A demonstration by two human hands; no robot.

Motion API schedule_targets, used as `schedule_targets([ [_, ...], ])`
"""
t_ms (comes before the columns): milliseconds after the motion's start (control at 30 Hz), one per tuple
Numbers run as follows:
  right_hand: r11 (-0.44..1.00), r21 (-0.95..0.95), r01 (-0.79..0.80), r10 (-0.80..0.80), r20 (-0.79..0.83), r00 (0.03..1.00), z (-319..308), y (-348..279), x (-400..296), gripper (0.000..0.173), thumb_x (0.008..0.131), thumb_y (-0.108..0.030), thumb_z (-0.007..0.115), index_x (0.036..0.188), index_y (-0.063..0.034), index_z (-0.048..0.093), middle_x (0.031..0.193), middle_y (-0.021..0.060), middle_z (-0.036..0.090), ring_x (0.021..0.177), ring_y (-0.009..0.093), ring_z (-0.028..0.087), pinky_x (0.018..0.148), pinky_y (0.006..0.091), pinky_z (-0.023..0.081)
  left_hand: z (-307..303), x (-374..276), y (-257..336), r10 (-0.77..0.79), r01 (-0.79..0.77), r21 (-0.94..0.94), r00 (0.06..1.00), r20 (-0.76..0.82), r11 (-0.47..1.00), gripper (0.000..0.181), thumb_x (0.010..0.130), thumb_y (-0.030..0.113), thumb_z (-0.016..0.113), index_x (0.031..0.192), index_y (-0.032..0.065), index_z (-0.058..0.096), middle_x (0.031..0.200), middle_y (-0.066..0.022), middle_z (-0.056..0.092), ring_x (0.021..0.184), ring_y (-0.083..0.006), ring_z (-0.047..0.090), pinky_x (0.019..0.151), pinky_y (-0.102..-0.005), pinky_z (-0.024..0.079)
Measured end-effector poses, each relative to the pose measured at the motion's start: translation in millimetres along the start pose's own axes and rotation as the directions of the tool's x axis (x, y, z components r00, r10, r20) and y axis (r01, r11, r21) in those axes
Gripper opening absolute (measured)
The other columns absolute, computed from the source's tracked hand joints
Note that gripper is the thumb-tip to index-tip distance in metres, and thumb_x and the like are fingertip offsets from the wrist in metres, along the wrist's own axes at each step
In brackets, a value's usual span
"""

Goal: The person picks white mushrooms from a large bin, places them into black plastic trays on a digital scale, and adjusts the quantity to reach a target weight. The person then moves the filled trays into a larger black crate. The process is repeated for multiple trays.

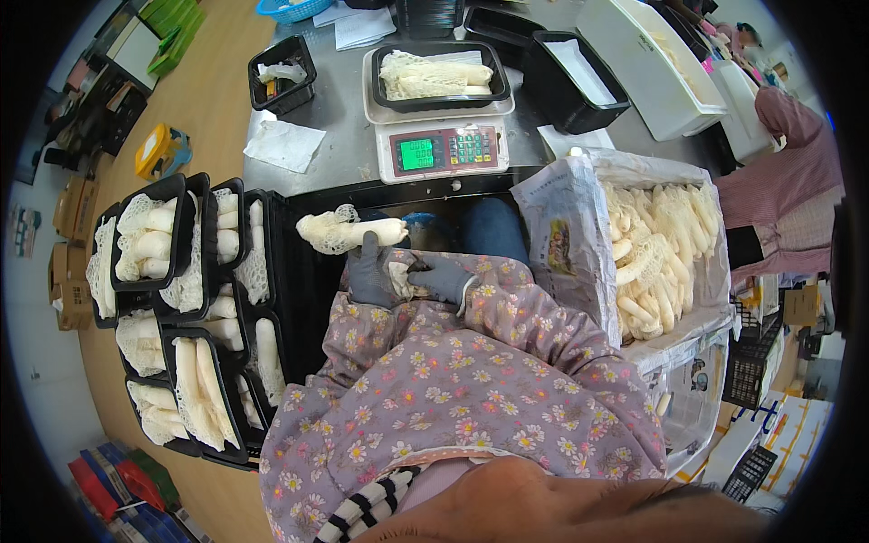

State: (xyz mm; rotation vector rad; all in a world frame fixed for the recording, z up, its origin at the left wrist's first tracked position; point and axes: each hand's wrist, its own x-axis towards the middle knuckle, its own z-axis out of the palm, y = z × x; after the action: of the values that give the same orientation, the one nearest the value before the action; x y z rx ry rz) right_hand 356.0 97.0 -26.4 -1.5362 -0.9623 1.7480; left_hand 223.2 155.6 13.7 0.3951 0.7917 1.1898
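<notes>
My left hand, in a grey glove, holds a pale bamboo fungus with a netted skirt, lying sideways above the fingers. Beside it my right hand, gloved the same, has its fingers on a crumpled whitish piece that lies between the two hands; its kind cannot be told. Ahead, a black plastic tray with bamboo fungi rests on a digital scale with a lit green display. To the right, a lined box holds many bamboo fungi.
Stacked black trays filled with bamboo fungi stand at the left. On the metal table are a small black container, a white cloth, stacked black trays and a white bin. Another person is at the right.
</notes>
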Motion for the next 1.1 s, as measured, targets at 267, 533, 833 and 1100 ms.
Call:
schedule_targets([
  [267, 0.740, -0.642, -0.201, -0.053, -0.354, 0.934, -80, 4, 13, 0.033, 0.082, -0.030, 0.052, 0.097, -0.0020, 0.061, 0.095, 0.0226, 0.062, 0.087, 0.038, 0.060, 0.078, 0.0419, 0.048, -34, 2, -39, -0.069, -0.149, 0.673, 0.956, 0.286, 0.725, 0.049, 0.084, 0.025, 0.064, 0.121, -0.0028, 0.046, 0.110, -0.0151, 0.058, 0.097, -0.0244, 0.057, 0.082, -0.0366, 0.047],
  [533, 0.963, 0.191, -0.190, 0.221, -0.159, 0.962, -79, 42, -23, 0.028, 0.086, -0.022, 0.056, 0.106, -0.0028, 0.054, 0.083, 0.0068, 0.062, 0.063, 0.014, 0.060, 0.048, 0.0278, 0.046, -44, 1, -68, -0.223, -0.292, 0.813, 0.865, 0.449, 0.504, 0.070, 0.085, 0.026, 0.063, 0.137, -0.0009, 0.027, 0.129, -0.0170, 0.046, 0.115, -0.0280, 0.048, 0.095, -0.0355, 0.037],
  [833, 0.979, -0.033, 0.202, -0.204, -0.080, 0.976, -63, 8, -43, 0.027, 0.080, -0.025, 0.068, 0.093, -0.0016, 0.062, 0.080, 0.0038, 0.063, 0.074, 0.011, 0.057, 0.069, 0.0255, 0.046, -34, 18, -60, 0.088, -0.104, 0.302, 0.994, 0.067, 0.948, 0.043, 0.089, 0.027, 0.059, 0.119, -0.0005, 0.045, 0.105, -0.0121, 0.058, 0.089, -0.0217, 0.060, 0.073, -0.0337, 0.050],
  [1100, 0.938, -0.055, 0.341, -0.342, -0.018, 0.939, -20, -55, -50, 0.033, 0.077, -0.027, 0.069, 0.097, -0.0016, 0.062, 0.078, 0.0063, 0.064, 0.074, 0.012, 0.059, 0.067, 0.0282, 0.047, 5, 34, -49, 0.014, -0.011, 0.112, 0.999, -0.028, 0.994, 0.051, 0.088, 0.041, 0.058, 0.117, 0.0008, 0.047, 0.101, -0.0127, 0.058, 0.085, -0.0257, 0.061, 0.068, -0.0386, 0.052],
])
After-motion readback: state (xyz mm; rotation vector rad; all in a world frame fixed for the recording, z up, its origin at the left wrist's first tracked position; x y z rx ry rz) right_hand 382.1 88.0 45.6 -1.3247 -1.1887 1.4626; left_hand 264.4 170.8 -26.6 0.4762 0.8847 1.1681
